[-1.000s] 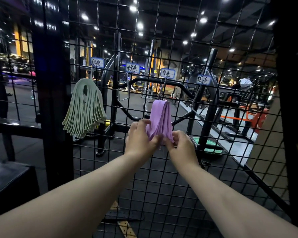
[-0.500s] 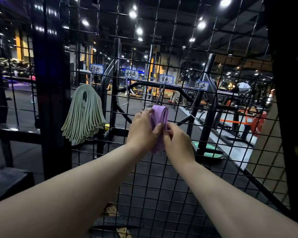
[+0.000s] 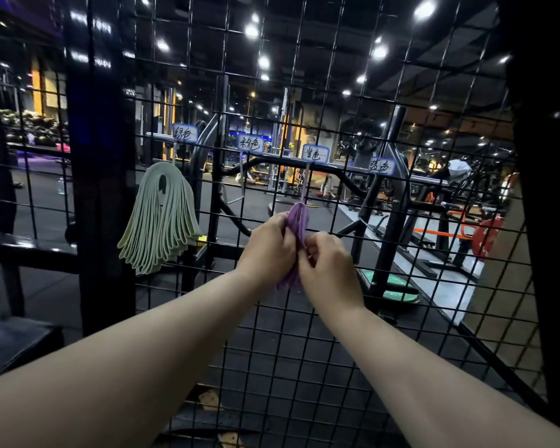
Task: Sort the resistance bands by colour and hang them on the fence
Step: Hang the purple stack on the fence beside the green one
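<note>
- the left hand (image 3: 269,245) and the right hand (image 3: 328,270) meet in front of the black wire fence (image 3: 282,334), and both grip one bunch of purple resistance bands (image 3: 298,218).
- the left hand's fingers curl round the bunch from the left. the right hand pinches it from the right, slightly lower, with its knuckles toward the camera.
- the top of the purple bunch sits at the lower end of a thin metal hook (image 3: 304,185). this hook hangs from the mesh under the purple label (image 3: 316,153), handwritten 紫色.
- it is hard to tell whether the bands are looped over the hook or only held against it.
- the loose ends of the bunch show below the two hands.
- the green resistance bands (image 3: 160,218) hang in a fanned bundle under the green label (image 3: 184,133). they are well to the left of the hands and just beside a thick black post (image 3: 99,156).
- between the two bundles, the pink label (image 3: 250,143) has a bare hook (image 3: 236,195) beneath it.
- the blue label (image 3: 382,166) is fixed to the mesh to the right of the purple one.
- through the mesh are dark gym racks and bright ceiling lights.
</note>
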`<state>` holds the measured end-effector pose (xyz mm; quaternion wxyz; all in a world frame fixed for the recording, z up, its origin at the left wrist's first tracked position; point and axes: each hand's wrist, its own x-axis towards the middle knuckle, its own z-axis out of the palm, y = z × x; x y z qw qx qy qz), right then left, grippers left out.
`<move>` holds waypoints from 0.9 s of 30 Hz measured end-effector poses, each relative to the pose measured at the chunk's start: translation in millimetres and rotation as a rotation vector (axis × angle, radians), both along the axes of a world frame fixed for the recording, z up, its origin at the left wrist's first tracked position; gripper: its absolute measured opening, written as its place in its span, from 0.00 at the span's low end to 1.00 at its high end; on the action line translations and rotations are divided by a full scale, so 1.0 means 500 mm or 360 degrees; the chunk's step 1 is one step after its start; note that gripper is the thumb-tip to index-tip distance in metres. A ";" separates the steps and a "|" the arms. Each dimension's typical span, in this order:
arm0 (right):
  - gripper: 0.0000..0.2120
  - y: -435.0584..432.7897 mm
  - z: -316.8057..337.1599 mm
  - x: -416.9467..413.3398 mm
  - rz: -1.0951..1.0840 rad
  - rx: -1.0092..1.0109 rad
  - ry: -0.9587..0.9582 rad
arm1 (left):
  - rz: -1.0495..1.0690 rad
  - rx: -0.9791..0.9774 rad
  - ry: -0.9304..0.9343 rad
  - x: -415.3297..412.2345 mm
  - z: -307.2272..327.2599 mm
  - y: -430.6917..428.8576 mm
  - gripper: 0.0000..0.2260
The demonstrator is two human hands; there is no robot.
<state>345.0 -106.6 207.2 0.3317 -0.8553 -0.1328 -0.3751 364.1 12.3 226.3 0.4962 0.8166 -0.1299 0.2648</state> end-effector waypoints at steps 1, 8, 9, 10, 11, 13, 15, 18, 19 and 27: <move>0.06 0.002 0.001 0.003 0.0007 0.0027 0.0022 | 0.0004 0.0019 0.0002 0.000 0.002 0.000 0.08; 0.09 0.009 0.026 0.024 0.0085 0.0357 -0.0038 | -0.0034 -0.0002 -0.0068 0.011 0.016 0.007 0.16; 0.09 0.009 0.032 0.028 0.0095 0.0411 -0.0014 | -0.0053 -0.0017 -0.0082 0.011 0.018 0.007 0.18; 0.09 0.009 0.037 0.031 0.0114 0.0451 0.0006 | -0.0085 -0.0050 -0.0077 0.012 0.019 0.007 0.20; 0.09 0.010 0.043 0.034 0.0127 0.0466 0.0018 | -0.0113 -0.0081 -0.0058 0.014 0.019 0.008 0.22; 0.09 0.010 0.051 0.039 0.0123 0.0435 0.0020 | -0.0134 -0.0090 -0.0015 0.019 0.018 0.008 0.21; 0.08 0.011 0.055 0.043 0.0124 0.0405 0.0008 | -0.0133 -0.0079 0.0009 0.023 0.022 0.009 0.19; 0.07 0.013 0.059 0.045 0.0108 0.0322 -0.0065 | -0.0147 -0.0120 -0.0001 0.022 0.028 0.009 0.15; 0.07 0.014 0.059 0.044 0.0092 0.0270 -0.0097 | -0.0163 -0.0136 0.0003 0.020 0.029 0.009 0.14; 0.09 0.019 0.043 0.029 0.0059 0.0198 -0.0066 | -0.0193 -0.0053 -0.0020 -0.005 0.007 0.009 0.11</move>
